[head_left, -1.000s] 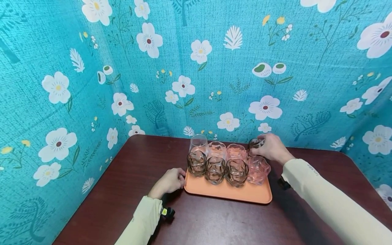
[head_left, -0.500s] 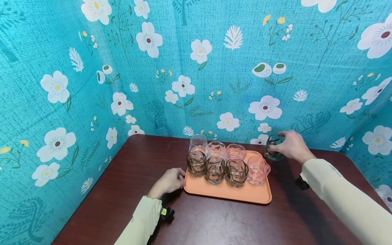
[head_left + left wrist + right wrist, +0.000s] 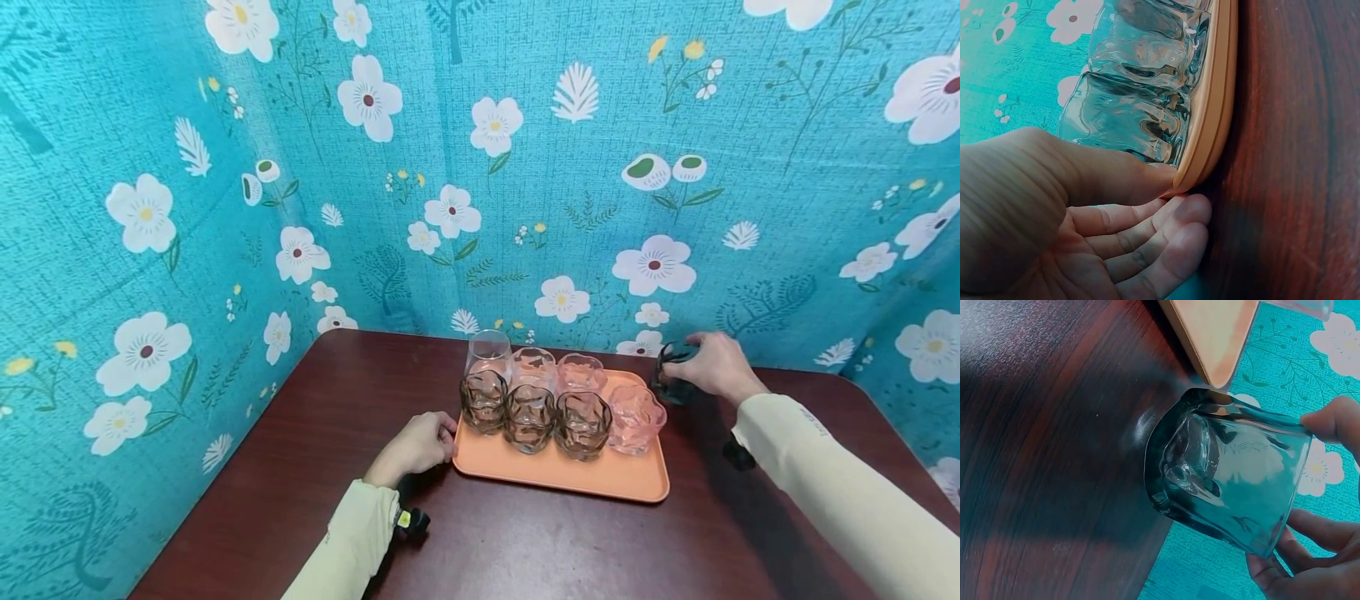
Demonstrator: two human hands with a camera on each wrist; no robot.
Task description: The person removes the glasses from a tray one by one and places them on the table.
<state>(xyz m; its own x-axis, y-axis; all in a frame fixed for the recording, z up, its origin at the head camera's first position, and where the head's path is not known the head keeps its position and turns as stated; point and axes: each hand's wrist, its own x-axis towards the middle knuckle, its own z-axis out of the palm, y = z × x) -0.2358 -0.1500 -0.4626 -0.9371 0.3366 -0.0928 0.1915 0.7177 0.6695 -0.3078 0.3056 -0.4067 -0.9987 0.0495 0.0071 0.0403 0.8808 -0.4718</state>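
An orange tray (image 3: 555, 477) bears two rows of drinking glasses. My left hand (image 3: 417, 446) pinches its left end; in the left wrist view the thumb lies at the tray's rim (image 3: 1217, 87), fingers curled beneath. Beyond the tray's back right corner, my right hand (image 3: 716, 367) holds a dark, wavy drinking glass (image 3: 1235, 472) near its mouth, between thumb and fingers. The base of this glass is at the tabletop; whether it touches is hard to tell. Brown-grey glasses (image 3: 583, 425) and a pink glass (image 3: 636, 421) form the front row.
Behind the front row stand a tall clear glass (image 3: 488, 350), another clear glass (image 3: 534, 367) and a pinkish one (image 3: 581, 372). A dark wooden table (image 3: 337, 400) carries everything. Blue flowered cloth (image 3: 405, 275) hangs close behind the table and at its sides.
My right hand has carried the dark glass from the tray's back right corner rightward off the tray, then slightly down toward the table. The left hand has stayed at the tray's end.
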